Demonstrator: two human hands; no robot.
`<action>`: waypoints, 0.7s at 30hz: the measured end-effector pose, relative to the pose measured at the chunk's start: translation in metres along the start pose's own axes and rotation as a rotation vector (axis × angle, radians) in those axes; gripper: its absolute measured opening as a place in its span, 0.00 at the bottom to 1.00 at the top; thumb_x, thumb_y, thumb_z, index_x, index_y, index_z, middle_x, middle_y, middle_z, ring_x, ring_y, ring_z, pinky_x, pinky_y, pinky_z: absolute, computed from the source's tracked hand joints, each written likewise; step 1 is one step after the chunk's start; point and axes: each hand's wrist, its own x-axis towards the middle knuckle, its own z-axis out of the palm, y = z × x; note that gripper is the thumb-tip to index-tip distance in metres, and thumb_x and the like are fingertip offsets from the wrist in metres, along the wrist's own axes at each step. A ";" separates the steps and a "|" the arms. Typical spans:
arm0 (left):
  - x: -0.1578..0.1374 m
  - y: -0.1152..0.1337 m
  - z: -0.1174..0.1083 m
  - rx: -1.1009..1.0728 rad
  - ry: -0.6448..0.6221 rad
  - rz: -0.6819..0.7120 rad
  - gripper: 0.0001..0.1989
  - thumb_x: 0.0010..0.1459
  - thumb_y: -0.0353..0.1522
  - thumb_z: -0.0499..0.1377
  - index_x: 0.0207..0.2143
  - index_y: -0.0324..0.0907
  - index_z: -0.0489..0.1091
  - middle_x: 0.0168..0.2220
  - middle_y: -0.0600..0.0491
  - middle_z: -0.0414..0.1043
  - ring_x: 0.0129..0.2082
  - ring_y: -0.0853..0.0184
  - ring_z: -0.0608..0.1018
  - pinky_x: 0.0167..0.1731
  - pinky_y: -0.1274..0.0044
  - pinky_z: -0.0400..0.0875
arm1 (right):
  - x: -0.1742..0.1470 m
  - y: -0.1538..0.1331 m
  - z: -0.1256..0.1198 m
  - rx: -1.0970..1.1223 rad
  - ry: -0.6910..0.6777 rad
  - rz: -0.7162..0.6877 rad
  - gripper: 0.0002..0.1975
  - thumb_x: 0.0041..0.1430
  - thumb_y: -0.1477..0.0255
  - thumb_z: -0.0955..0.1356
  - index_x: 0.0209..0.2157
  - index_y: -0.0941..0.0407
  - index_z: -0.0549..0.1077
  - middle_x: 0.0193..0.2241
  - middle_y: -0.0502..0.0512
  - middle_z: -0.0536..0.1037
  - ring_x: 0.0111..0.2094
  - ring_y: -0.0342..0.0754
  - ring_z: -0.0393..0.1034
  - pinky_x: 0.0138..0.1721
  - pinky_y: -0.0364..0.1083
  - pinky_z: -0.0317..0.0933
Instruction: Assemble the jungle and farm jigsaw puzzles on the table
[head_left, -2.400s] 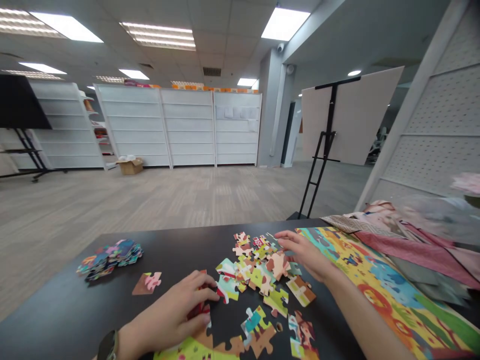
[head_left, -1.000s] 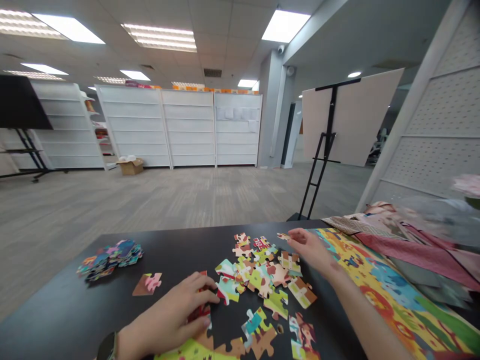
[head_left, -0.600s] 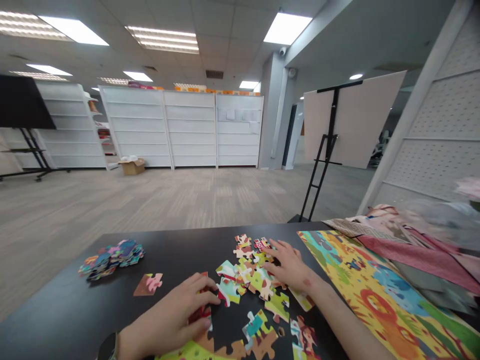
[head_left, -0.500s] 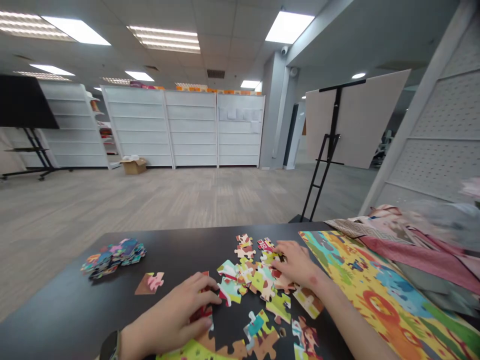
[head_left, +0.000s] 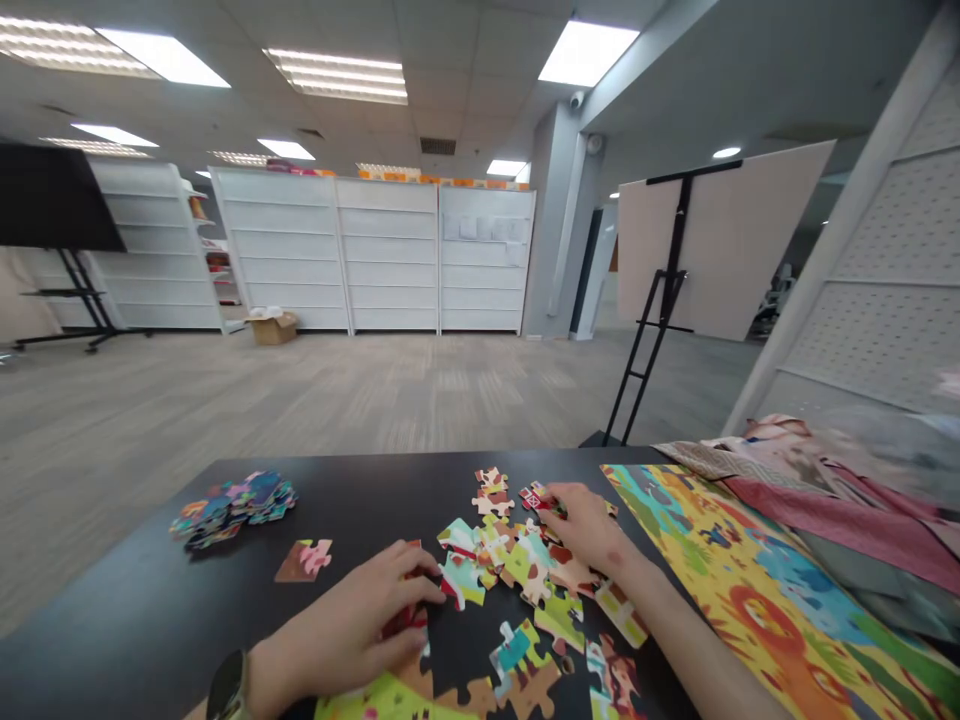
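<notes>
Loose jigsaw puzzle pieces (head_left: 531, 552) lie in a heap at the middle of the dark table. My left hand (head_left: 367, 620), wearing a watch (head_left: 227, 685), rests over a joined section of puzzle (head_left: 382, 697) with its fingers apart; it partly covers some red pieces. At the heap's far right, my right hand (head_left: 583, 522) has its fingers curled around a puzzle piece, mostly hidden beneath them. A red barn piece (head_left: 534, 495) lies by its fingertips. Close to me are a joined brown-and-teal cluster (head_left: 521, 660) and another cluster (head_left: 613, 675).
A pile of blue puzzle pieces (head_left: 240, 508) and a brown-and-pink piece (head_left: 304, 560) lie on the left of the table (head_left: 360, 490). On the right are a colourful animal picture sheet (head_left: 739, 575) and folded cloth bags (head_left: 847, 500). An easel (head_left: 660, 300) stands beyond.
My right hand has shifted slightly at the heap's far right. The yellow-green piece by its fingertips is now mostly covered, and a piece edge shows right of the hand. My left hand stays put.
</notes>
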 end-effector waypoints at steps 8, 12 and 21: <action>0.005 -0.019 0.010 -0.089 0.275 0.017 0.11 0.63 0.26 0.54 0.43 0.46 0.72 0.49 0.51 0.71 0.48 0.64 0.74 0.49 0.76 0.68 | 0.007 0.009 0.010 0.108 0.086 0.025 0.20 0.59 0.67 0.63 0.52 0.54 0.75 0.52 0.59 0.78 0.55 0.57 0.69 0.55 0.52 0.59; 0.008 -0.029 0.006 -0.127 0.425 0.032 0.10 0.62 0.25 0.53 0.40 0.44 0.72 0.43 0.51 0.73 0.43 0.65 0.75 0.45 0.76 0.68 | 0.013 0.006 0.014 0.163 0.077 -0.005 0.25 0.53 0.62 0.67 0.52 0.56 0.77 0.53 0.61 0.78 0.57 0.61 0.67 0.58 0.55 0.58; 0.007 -0.058 -0.013 -0.255 0.577 -0.044 0.07 0.58 0.26 0.59 0.37 0.41 0.76 0.38 0.52 0.75 0.36 0.67 0.76 0.38 0.78 0.68 | 0.028 -0.022 -0.014 0.410 0.038 0.041 0.17 0.44 0.58 0.69 0.33 0.55 0.78 0.23 0.53 0.79 0.29 0.55 0.74 0.34 0.50 0.65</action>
